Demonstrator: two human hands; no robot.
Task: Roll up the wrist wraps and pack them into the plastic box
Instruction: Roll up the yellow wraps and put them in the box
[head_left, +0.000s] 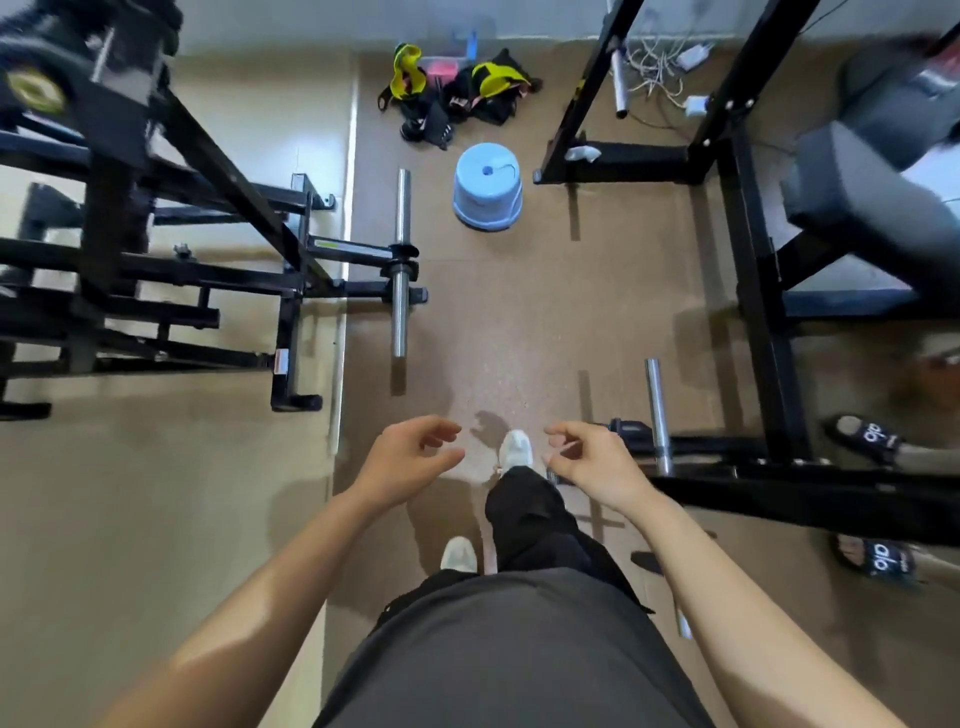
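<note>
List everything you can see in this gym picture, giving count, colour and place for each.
wraps: one pile, yellow and black, floor by far wall
box: one, clear, behind the wraps
stool: one, light blue, nearer than the wraps
racks: two, black, left and right
bars: several, steel, by the racks
bench: one, grey, right
cables: tangle, white, top right
sandals: two, black, right edge
shoes: two, white, centre
left hand: one, empty, low centre
right hand: one, empty, low centre

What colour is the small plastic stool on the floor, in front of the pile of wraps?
The stool is light blue, as the head view, the only one, shows.
</note>
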